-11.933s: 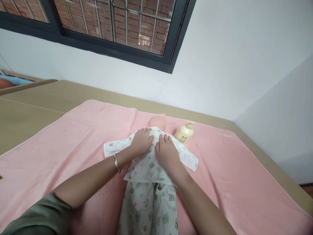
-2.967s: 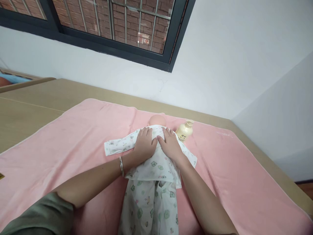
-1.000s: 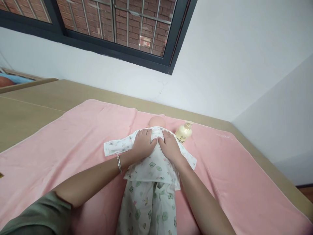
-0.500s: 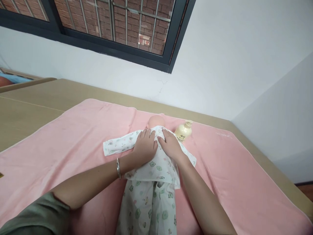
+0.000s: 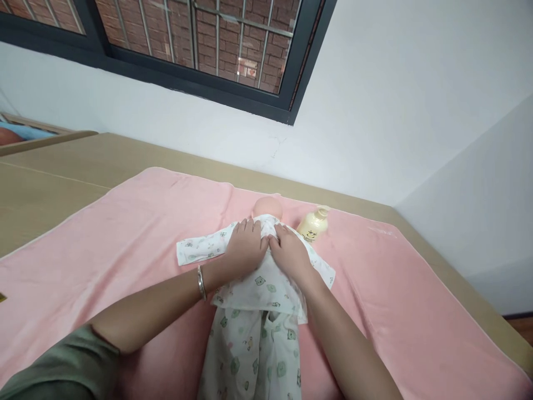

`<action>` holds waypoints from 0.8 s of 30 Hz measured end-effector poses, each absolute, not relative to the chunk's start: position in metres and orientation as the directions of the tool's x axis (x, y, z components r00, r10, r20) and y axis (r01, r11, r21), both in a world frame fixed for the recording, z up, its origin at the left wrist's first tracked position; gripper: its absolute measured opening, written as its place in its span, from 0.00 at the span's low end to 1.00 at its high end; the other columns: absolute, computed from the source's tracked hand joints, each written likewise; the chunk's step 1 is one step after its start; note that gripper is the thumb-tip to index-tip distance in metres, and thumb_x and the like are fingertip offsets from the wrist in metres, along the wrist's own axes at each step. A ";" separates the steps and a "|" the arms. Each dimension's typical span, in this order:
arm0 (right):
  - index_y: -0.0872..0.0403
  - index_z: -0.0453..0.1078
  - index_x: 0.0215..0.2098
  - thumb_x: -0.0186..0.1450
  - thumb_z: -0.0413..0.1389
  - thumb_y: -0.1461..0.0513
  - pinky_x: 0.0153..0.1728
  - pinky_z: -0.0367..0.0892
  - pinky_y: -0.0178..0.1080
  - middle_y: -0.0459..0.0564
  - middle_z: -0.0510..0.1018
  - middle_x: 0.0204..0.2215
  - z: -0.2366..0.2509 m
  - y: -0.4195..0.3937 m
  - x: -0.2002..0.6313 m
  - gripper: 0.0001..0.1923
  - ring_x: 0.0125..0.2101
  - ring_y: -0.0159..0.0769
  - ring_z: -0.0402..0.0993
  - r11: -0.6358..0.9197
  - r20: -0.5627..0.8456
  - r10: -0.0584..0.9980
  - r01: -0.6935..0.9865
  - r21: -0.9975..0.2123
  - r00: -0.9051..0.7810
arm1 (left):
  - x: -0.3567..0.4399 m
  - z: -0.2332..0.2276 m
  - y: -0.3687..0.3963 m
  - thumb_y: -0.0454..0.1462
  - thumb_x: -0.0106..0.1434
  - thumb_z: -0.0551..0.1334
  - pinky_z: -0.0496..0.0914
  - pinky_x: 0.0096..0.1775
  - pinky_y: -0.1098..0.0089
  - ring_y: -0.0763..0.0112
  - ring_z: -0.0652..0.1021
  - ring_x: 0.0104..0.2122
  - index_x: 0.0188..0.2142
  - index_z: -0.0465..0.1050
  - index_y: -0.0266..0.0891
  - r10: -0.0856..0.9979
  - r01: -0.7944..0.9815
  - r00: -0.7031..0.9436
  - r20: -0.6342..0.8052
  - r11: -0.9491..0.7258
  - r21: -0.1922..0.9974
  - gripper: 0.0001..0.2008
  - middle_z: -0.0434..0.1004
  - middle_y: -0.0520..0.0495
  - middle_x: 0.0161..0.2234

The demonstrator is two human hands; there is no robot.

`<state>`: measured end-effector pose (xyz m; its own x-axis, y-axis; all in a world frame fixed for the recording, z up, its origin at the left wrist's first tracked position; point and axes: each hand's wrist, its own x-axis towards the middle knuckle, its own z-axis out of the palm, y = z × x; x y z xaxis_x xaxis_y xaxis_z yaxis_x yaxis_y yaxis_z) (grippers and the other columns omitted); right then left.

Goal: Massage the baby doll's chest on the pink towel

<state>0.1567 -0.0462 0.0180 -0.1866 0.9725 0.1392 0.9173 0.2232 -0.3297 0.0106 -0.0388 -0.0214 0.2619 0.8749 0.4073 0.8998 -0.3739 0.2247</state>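
**Doll under both palms; bottle close by**

While left hand [image 5: 245,248] & right hand [image 5: 290,254] lie flat, fingers spread, gripping nothing, on the baby doll in white printed cotton clothes [image 5: 254,300], a sideways nudge could tip the nearby cream plastic pump bottle [image 5: 313,224]. Pink towel [image 5: 125,228] covers tan wooden surface [image 5: 50,183]; barred window [image 5: 200,39], white walls.

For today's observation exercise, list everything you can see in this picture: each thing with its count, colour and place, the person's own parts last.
Doll: one, peach head, lying on the towel, dressed.
Printed top: one, white with green print, on the doll.
Printed trousers: one, same print, below the top.
Pump bottle: one, cream, right of the doll's head.
Towel: one, pink, over the table.
Table: one, tan.
Window: one, dark frame, barred.
Bracelet: one, silver, left wrist.
Left hand, right hand: flat on the doll's chest.
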 end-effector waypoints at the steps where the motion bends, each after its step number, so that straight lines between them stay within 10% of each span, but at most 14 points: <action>1: 0.60 0.69 0.64 0.75 0.46 0.57 0.66 0.59 0.47 0.61 0.72 0.65 0.017 -0.040 0.162 0.25 0.66 0.48 0.64 0.221 0.137 0.973 0.909 -0.353 -0.184 | 0.014 -0.023 -0.045 0.38 0.72 0.49 0.66 0.58 0.48 0.43 0.73 0.58 0.57 0.68 0.27 0.861 0.910 0.263 0.435 -0.372 0.186 0.21 0.75 0.26 0.57; 13: 0.65 0.63 0.68 0.76 0.40 0.60 0.70 0.51 0.48 0.64 0.67 0.68 0.021 -0.064 0.143 0.28 0.71 0.49 0.55 0.200 0.096 0.979 0.939 -0.281 -0.180 | -0.001 -0.013 -0.024 0.36 0.71 0.50 0.71 0.52 0.53 0.52 0.78 0.47 0.46 0.73 0.34 0.904 0.860 0.282 0.321 -0.386 0.333 0.15 0.79 0.33 0.45; 24: 0.67 0.60 0.68 0.76 0.41 0.56 0.69 0.52 0.51 0.66 0.65 0.69 0.013 -0.036 0.163 0.30 0.70 0.52 0.56 0.169 0.090 0.985 0.931 -0.325 -0.147 | 0.014 -0.024 -0.046 0.35 0.68 0.52 0.66 0.59 0.46 0.45 0.72 0.60 0.57 0.69 0.30 0.853 0.875 0.279 0.442 -0.415 0.250 0.21 0.73 0.27 0.58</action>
